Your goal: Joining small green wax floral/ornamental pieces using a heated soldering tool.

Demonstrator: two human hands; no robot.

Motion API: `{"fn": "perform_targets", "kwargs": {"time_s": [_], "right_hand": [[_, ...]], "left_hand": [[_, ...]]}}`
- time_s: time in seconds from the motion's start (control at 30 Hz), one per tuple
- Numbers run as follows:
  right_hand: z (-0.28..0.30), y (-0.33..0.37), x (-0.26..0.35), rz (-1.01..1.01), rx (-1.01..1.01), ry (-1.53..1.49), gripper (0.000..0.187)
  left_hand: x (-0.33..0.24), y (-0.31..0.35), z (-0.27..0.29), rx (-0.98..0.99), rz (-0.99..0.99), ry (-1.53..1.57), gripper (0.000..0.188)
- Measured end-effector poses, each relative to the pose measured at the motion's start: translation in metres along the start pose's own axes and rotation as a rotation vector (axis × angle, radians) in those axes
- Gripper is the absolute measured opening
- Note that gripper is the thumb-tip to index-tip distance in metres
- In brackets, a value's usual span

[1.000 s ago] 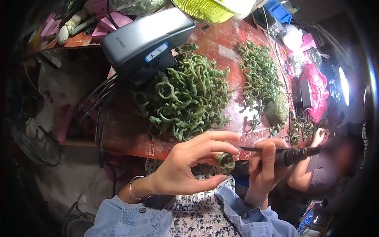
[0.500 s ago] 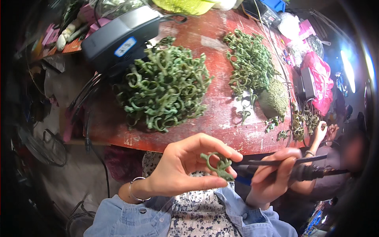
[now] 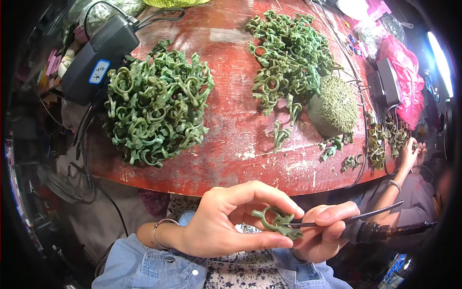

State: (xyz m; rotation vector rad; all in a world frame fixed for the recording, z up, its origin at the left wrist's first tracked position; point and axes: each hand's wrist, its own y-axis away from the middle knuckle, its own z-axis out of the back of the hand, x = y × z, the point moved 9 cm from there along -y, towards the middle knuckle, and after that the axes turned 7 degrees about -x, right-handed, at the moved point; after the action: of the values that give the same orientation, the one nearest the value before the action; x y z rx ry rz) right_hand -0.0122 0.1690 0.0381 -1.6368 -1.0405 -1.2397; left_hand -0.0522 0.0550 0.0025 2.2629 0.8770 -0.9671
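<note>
My left hand [image 3: 216, 226] pinches a green ring [image 3: 274, 220] between thumb and fingertips, above my lap in front of the table edge. The ring has an ornate, branching part on its lower right side and a short stub on the left. My right hand [image 3: 325, 229] grips a slim dark tool [image 3: 370, 213], perhaps a file. Its thin tip meets the ornate part of the ring. Against the right hand lies a thick black ribbed rod [image 3: 373, 232]; whether the hand also holds it I cannot tell.
On the red table [image 3: 231, 159] stand a left heap of green rings [image 3: 156, 106] and a right heap [image 3: 293, 53]. Beside the latter sits a rough green dome [image 3: 332, 106]. A black device [image 3: 98, 53] with cables stands left. Another person's hand [image 3: 409, 151] works at far right.
The slim tool's tip has come left onto the ring. Both hands have drawn closer together, and the view has shifted, with the heaps now further left.
</note>
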Motion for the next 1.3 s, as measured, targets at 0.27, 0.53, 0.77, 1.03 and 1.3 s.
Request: {"fn": "perform_targets", "kwargs": {"time_s": [0.27, 0.53, 0.77, 1.03, 1.3], "right_hand": [[0.029, -0.001, -0.002, 0.083, -0.278, 0.186, 0.038], [0.039, -0.008, -0.008, 0.05, -0.339, 0.261, 0.034], [0.03, -0.013, -0.016, -0.077, -0.169, 0.134, 0.036], [0.018, -0.017, -0.011, 0.06, -0.237, 0.294, 0.034], [0.019, -0.01, -0.009, 0.024, -0.26, 0.25, 0.035]], "left_hand": [[0.015, -0.017, -0.004, -0.067, 0.068, 0.059, 0.038], [0.016, -0.027, 0.001, -0.098, 0.023, -0.029, 0.039], [0.014, -0.029, 0.006, -0.091, 0.03, -0.042, 0.037], [0.016, -0.027, 0.013, -0.107, 0.049, 0.021, 0.036], [0.013, -0.02, 0.01, 0.003, 0.023, 0.143, 0.036]]}}
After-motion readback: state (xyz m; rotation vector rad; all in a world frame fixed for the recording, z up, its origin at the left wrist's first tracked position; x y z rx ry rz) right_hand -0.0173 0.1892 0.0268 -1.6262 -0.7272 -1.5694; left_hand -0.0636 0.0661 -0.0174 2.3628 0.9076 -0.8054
